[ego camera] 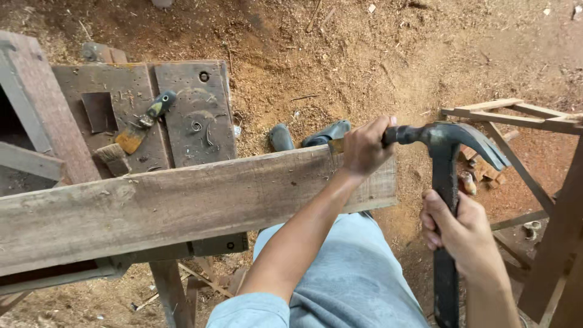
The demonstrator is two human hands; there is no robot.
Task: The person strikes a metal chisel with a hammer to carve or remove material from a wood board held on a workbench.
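Seen from my head camera, my left hand (363, 147) closes its fingers around a chisel (335, 146), whose blade tip shows just at 9 o'clock of the fist, set against the top edge of a weathered plank (182, 203) near its right end. My right hand (463, 231) wraps tight round the dark handle of a claw hammer (446, 182), whose head meets the chisel's butt at 3 o'clock of my left fist.

The chisel lies roughly level, its long axis running 3 to 9 o'clock, blade toward 9. The hammer's handle runs 12 to 6, claw curving to 3 o'clock.

As I judge it, the cut is at an early stage: the plank edge shows no clear notch, and I cannot tell how deep the blade sits. Most of the chiselling appears left.

At 10 o'clock, a paintbrush (143, 123) lies on the workbench (194, 115); sawdust (364, 54) covers the ground.
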